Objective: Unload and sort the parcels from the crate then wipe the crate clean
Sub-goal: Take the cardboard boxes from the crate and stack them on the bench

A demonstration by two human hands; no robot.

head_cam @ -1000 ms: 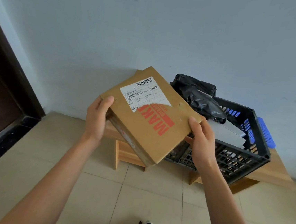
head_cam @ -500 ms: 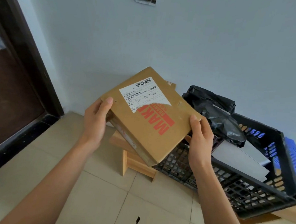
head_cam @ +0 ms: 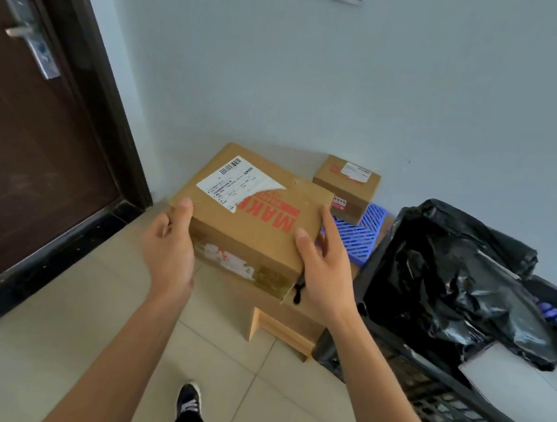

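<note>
Both my hands hold a large cardboard box [head_cam: 253, 215] with a white shipping label and red print, low over the left end of a wooden bench [head_cam: 286, 324]. My left hand [head_cam: 169, 251] grips its near left corner, thumb on top. My right hand [head_cam: 322, 273] grips the near right corner, thumb on top and fingers along the side. The black plastic crate [head_cam: 423, 388] stands to the right on the bench. It contains a crumpled black bag parcel [head_cam: 451, 278] and a flat white parcel [head_cam: 519, 380].
A small cardboard box [head_cam: 347, 187] sits behind the large one, on a blue slatted mat [head_cam: 356, 238] against the wall. A dark door [head_cam: 21, 152] is at the left. My shoe [head_cam: 189, 403] is on the tiled floor below.
The large box has gone down and away from me, from chest height to just over the bench's left end. The view has turned left, revealing the small box and the door.
</note>
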